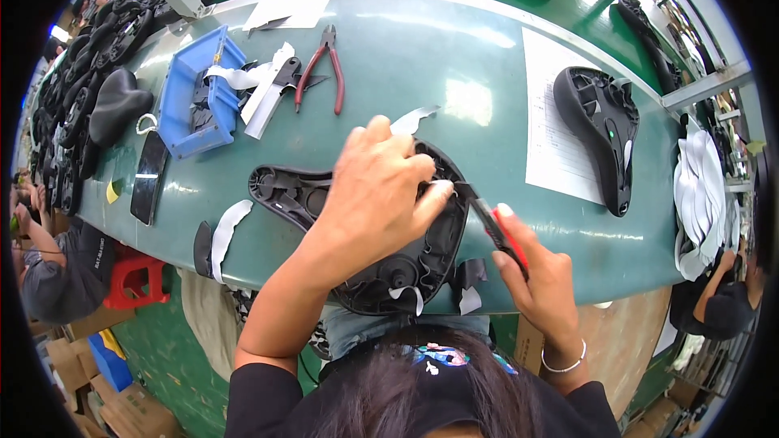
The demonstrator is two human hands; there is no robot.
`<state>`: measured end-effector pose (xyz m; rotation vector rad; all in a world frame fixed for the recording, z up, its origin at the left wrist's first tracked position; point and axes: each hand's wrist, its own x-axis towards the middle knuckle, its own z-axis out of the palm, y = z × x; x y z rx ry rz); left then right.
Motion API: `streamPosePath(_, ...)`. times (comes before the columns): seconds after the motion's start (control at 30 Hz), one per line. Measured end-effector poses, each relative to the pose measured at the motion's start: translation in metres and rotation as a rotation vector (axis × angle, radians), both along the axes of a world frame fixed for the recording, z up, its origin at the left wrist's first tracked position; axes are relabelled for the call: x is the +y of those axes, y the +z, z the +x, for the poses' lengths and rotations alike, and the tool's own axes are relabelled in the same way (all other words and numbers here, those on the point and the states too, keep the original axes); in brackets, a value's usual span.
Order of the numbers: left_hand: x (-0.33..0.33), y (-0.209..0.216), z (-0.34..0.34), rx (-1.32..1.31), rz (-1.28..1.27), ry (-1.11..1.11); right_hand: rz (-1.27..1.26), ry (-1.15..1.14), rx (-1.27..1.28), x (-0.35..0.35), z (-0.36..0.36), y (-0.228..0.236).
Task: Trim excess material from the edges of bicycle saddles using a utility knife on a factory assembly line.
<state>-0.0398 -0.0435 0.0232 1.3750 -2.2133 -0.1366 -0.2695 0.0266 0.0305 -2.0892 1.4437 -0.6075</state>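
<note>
A black bicycle saddle (434, 255) lies underside up on the green table in front of me, its narrow nose toward the left. My left hand (373, 191) is over its wide part, thumb and fingers closed in a pinch near the right rim. What they pinch is hidden. In my right hand (540, 280) is a red and black utility knife (488, 223), gripped by the handle, its blade end at the saddle's right rim beside my left thumb. A white strip (414, 119) sticks out beyond my left knuckles. Black and white scraps (470, 284) lie right of the saddle.
A blue bin (185, 142) of scraps, red-handled cutting pliers (335, 73) and a phone (149, 178) are on the left. Another saddle (586, 126) rests on a paper sheet (545, 146) at the right. Many saddles (77, 105) are piled far left.
</note>
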Motion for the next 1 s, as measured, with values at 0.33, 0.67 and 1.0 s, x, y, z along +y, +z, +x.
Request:
streamPosePath(0.33, -0.007, 0.006, -0.004, 1.181, 0.780, 0.057, -0.001, 0.003, 0.503, 0.011, 0.021, 0.002)
streamPosePath(0.67, -0.016, -0.002, -0.003, 2.244, 0.410, -0.541, 0.109, -0.051, 0.422, 0.029, 0.023, 0.016)
streamPosePath(1.0, -0.023, -0.015, 0.007, -0.041, -0.133, -0.101, -0.252, 0.078, 0.513, -0.049, 0.007, 0.015)
